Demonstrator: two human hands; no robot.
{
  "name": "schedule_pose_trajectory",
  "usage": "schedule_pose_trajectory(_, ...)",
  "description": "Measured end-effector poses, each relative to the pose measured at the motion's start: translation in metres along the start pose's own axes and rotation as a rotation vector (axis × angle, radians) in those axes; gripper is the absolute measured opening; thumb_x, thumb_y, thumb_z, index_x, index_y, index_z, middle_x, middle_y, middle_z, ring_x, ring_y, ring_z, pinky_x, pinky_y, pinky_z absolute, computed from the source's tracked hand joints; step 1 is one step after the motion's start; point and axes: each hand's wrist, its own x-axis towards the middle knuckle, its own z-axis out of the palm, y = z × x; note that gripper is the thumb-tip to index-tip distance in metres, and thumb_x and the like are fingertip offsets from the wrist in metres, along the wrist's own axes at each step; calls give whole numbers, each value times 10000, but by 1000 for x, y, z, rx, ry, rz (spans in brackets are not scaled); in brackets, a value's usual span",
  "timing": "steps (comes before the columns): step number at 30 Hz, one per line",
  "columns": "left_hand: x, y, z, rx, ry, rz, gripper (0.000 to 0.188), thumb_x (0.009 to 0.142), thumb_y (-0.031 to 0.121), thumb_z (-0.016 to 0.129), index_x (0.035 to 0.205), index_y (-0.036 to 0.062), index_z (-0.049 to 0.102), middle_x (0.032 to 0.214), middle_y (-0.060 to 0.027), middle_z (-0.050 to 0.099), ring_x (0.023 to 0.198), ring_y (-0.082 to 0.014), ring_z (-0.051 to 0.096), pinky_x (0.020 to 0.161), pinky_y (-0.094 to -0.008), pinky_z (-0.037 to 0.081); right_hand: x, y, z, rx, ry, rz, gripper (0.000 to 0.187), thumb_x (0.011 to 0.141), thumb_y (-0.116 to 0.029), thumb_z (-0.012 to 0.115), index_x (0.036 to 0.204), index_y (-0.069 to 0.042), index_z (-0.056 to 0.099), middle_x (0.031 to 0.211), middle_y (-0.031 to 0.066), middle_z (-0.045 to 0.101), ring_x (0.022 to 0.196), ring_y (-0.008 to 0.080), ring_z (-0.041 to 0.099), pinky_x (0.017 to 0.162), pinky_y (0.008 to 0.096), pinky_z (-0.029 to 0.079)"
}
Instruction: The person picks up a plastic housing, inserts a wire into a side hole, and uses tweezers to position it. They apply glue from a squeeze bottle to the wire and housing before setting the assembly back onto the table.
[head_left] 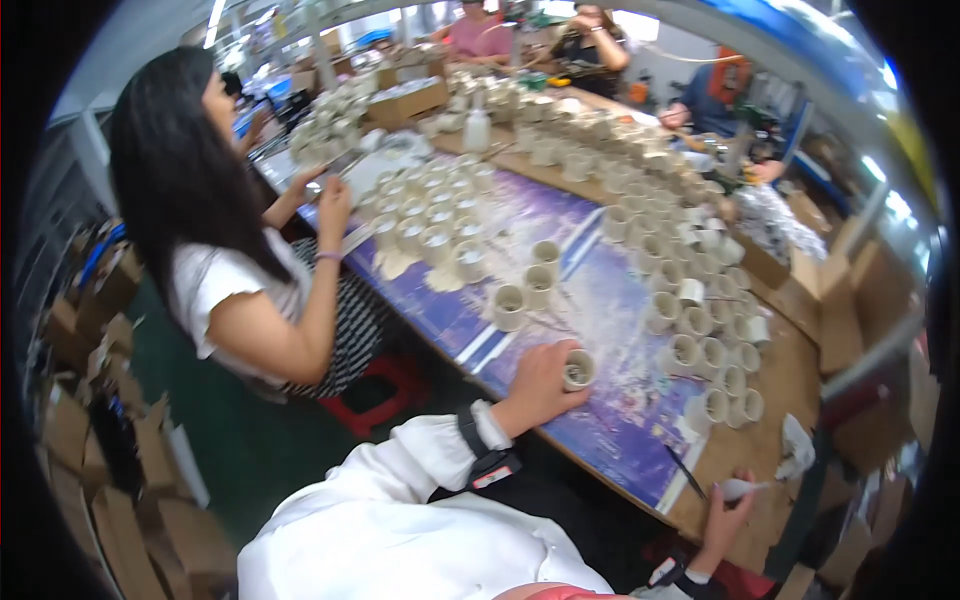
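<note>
At the table's near edge my left hand (541, 387) is closed around a small beige cup (578, 370), whose open mouth faces up with something dark inside. Lower right, my right hand (727, 518) grips a white squeeze bottle (738, 489) with a narrow pointed tip; most of its body is hidden by the fingers. Between the hands lies a thin dark tool (685, 470). Beyond my left hand stand three similar cups, the nearest cup (508, 308) apart from my fingers.
Rows of beige cups (683, 350) line the table's right side. More cups with white insides (436, 240) stand left, beside a seated person (235, 260). A crumpled white cloth (795, 448) lies right. Another squeeze bottle (476, 132) stands farther back. Cardboard boxes (845, 315) border the right.
</note>
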Motion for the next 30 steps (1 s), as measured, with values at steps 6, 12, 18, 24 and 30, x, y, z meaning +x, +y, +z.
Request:
schedule_pose_trajectory(6, 0, 5, -8, -40, -53, -29, 621, 733, 317, 846, 1223, 83, 545, 1080, -123, 623, 1013, -342, 576, 878, -431, 434, 0, 20, -10, -86, -47, -25, 534, 929, -22, 638, 1422, 22, 436, 1371, 189, 557, 1282, 275, 534, 1075, 366, 417)
schedule_pose_trajectory(12, 1, 6, -12, -39, -122, -73, 608, 738, 316, 849, 1221, 101, 549, 1078, -95, 613, 1005, -312, 560, 891, -405, 419, -10, -85, 2, -525, -57, -74, 527, 923, -341, 717, 1331, -33, 586, 1282, 189, 654, 1168, 355, 625, 1023, 414, 480)
schedule_pose_trajectory(18, 5, 8, -14, -43, -155, -90, 561, 740, 308, 852, 1191, 129, 570, 1098, -67, 611, 1019, -287, 556, 903, -384, 411, -7, -74, 4, -360, -29, -21, 505, 925, -287, 727, 1282, 45, 598, 1257, 251, 630, 1120, 375, 624, 957, 433, 508)
schedule_pose_trajectory(24, 9, 13, -18, -52, -174, -89, 517, 742, 298, 851, 1160, 145, 590, 1117, -53, 612, 1042, -275, 565, 920, -374, 408, 45, 12, 12, 142, -5, -1145, 511, 913, -247, 742, 1259, 96, 588, 1188, 263, 651, 1050, 390, 642, 928, 442, 517)
schedule_pose_trajectory(30, 6, 11, -17, -40, -165, -97, 537, 733, 297, 856, 1171, 142, 587, 1130, -57, 613, 1048, -279, 568, 922, -387, 412, 2, -54, 9, -192, 25, -547, 439, 916, -234, 738, 1198, 81, 620, 1159, 249, 666, 1052, 383, 645, 920, 437, 519)
